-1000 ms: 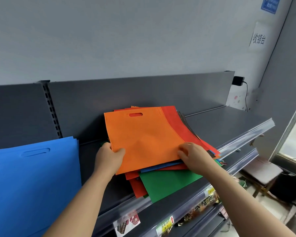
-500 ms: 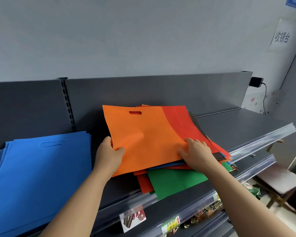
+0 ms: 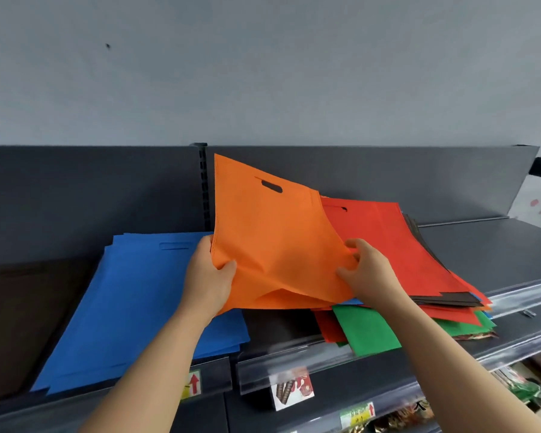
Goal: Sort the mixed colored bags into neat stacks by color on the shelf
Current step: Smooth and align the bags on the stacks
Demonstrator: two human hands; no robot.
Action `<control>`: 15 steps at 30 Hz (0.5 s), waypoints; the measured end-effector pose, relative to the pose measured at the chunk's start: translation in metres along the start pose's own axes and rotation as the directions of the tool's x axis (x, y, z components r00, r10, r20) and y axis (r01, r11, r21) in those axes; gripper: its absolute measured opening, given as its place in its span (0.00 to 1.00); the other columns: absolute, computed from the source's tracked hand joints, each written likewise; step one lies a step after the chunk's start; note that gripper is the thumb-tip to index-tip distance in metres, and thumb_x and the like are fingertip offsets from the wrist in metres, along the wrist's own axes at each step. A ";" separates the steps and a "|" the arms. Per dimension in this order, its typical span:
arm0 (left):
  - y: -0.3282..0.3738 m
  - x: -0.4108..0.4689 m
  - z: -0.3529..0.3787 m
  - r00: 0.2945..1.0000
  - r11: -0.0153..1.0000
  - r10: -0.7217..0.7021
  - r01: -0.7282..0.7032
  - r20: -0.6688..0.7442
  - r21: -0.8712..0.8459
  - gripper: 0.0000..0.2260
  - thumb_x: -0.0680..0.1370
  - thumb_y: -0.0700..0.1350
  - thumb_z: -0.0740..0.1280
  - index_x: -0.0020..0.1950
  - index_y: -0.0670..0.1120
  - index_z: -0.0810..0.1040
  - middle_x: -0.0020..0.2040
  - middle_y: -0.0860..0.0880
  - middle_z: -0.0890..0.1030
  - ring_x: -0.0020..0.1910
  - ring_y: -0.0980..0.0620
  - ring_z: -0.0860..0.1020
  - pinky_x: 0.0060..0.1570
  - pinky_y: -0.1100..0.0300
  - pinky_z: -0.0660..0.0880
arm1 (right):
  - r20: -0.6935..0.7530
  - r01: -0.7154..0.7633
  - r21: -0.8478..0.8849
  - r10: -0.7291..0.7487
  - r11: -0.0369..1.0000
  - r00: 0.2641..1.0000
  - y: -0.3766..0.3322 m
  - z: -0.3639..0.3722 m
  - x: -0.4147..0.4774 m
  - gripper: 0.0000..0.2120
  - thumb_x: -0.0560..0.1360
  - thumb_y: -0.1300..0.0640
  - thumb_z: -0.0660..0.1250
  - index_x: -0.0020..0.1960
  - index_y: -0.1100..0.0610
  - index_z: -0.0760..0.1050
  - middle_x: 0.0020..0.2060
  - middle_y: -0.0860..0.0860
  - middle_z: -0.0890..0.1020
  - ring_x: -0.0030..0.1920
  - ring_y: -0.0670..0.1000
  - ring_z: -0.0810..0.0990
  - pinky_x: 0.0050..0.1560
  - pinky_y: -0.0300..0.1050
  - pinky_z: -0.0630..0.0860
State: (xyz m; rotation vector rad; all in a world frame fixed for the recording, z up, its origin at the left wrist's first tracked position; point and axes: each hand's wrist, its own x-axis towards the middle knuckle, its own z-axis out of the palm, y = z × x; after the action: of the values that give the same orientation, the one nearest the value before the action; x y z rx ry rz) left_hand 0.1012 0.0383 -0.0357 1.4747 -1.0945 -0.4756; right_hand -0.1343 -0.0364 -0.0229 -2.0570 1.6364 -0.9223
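Grey wall is filling the background above the dark shelf (image 3: 481, 245), and you are working at its top deck with the mixed pile (image 3: 419, 295) as your landmark. You are lifting the orange bag (image 3: 272, 239) off the left half of that pile; it is tilting up, its handle slot toward the back panel, its lower edge sagging. Your left hand (image 3: 206, 276) is pinching its left edge, thumb on top; your right hand (image 3: 369, 273) is gripping the right lower edge, fingers curled into the cloth. It looks light, thin and floppy, likely non-woven fabric, so it is probably going to fold and drag unless you keep both side edges taut; holding near the corners seems best. Left of the pile, the blue stack (image 3: 132, 301) is lying flat, and beyond it a dark stack (image 3: 19, 307) is sitting in shadow. Between pile and blue stack a bare strip is showing. Right of the pile the deck is lying open. A red bag (image 3: 388, 239) is topping the pile, and green bags (image 3: 369, 332) are overhanging the front rail (image 3: 294, 354), so they could slide off.
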 end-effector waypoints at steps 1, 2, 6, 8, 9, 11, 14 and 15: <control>-0.002 -0.001 -0.011 1.000 1.000 0.001 -0.001 -0.009 0.020 0.12 0.79 0.40 0.64 0.57 0.54 0.69 0.47 0.59 0.75 0.45 0.60 0.74 0.39 0.63 0.69 | 0.002 0.017 0.015 -0.017 1.000 1.000 -0.009 0.007 -0.003 0.25 0.71 0.63 0.66 0.68 0.55 0.68 0.58 0.54 0.77 0.49 0.51 0.74 0.41 0.38 0.70; -0.005 -0.002 -0.024 1.000 0.999 0.001 0.000 -0.018 0.038 0.12 0.79 0.40 0.64 0.58 0.54 0.69 0.48 0.59 0.74 0.45 0.60 0.74 0.40 0.62 0.69 | 0.002 0.039 0.024 -0.039 0.999 0.999 -0.018 0.015 -0.006 0.25 0.71 0.64 0.65 0.68 0.55 0.69 0.59 0.54 0.77 0.50 0.52 0.74 0.42 0.37 0.69; -0.017 -0.009 -0.082 0.997 0.993 -0.027 0.036 -0.076 0.113 0.12 0.78 0.41 0.65 0.59 0.53 0.69 0.50 0.57 0.73 0.48 0.55 0.73 0.48 0.58 0.69 | 0.027 0.120 0.044 -0.121 0.992 0.992 -0.060 0.048 -0.021 0.25 0.71 0.65 0.66 0.67 0.55 0.70 0.60 0.54 0.77 0.59 0.54 0.74 0.50 0.38 0.66; -0.023 -0.012 -0.113 0.993 0.987 -0.054 0.069 -0.105 0.145 0.13 0.78 0.41 0.66 0.59 0.52 0.69 0.51 0.55 0.74 0.49 0.54 0.73 0.49 0.57 0.69 | 0.064 0.145 0.048 -0.148 0.988 0.987 -0.084 0.068 -0.028 0.25 0.70 0.66 0.65 0.67 0.55 0.70 0.59 0.55 0.78 0.57 0.54 0.75 0.47 0.39 0.66; -0.027 -0.014 -0.129 0.991 0.984 -0.067 0.085 -0.116 0.154 0.13 0.78 0.40 0.66 0.58 0.52 0.69 0.51 0.55 0.74 0.50 0.53 0.73 0.49 0.57 0.69 | 0.085 0.159 0.042 -0.162 0.986 0.983 -0.095 0.078 -0.032 0.25 0.70 0.66 0.65 0.66 0.55 0.70 0.58 0.55 0.78 0.55 0.55 0.76 0.46 0.40 0.67; -0.034 -0.019 -0.160 0.987 0.979 -0.088 0.111 -0.135 0.171 0.13 0.77 0.39 0.66 0.57 0.52 0.69 0.49 0.55 0.74 0.49 0.53 0.74 0.48 0.58 0.69 | 0.124 0.171 0.046 -0.175 0.984 0.977 -0.118 0.098 -0.040 0.25 0.70 0.65 0.63 0.66 0.53 0.70 0.57 0.54 0.78 0.50 0.54 0.77 0.44 0.43 0.72; -0.044 -0.027 -0.205 0.981 0.966 -0.106 0.141 -0.165 0.216 0.13 0.77 0.39 0.66 0.57 0.52 0.69 0.48 0.56 0.73 0.48 0.54 0.73 0.46 0.59 0.68 | 0.174 0.166 0.079 -0.177 0.983 0.969 -0.151 0.127 -0.056 0.24 0.73 0.64 0.60 0.67 0.51 0.69 0.57 0.53 0.77 0.43 0.53 0.78 0.35 0.44 0.76; -0.047 -0.029 -0.218 0.978 0.961 -0.109 0.149 -0.177 0.233 0.13 0.77 0.39 0.66 0.57 0.52 0.69 0.49 0.56 0.73 0.49 0.53 0.72 0.47 0.58 0.67 | 0.188 0.175 0.075 -0.186 0.982 0.964 -0.161 0.136 -0.061 0.24 0.73 0.64 0.60 0.68 0.51 0.68 0.58 0.52 0.76 0.44 0.53 0.77 0.37 0.45 0.77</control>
State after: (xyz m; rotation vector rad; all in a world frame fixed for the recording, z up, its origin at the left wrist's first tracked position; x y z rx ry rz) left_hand 0.2793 0.1763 -0.0355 1.7786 -0.9554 -0.3104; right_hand 0.0672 0.0492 -0.0356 -2.2071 1.3255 -0.7862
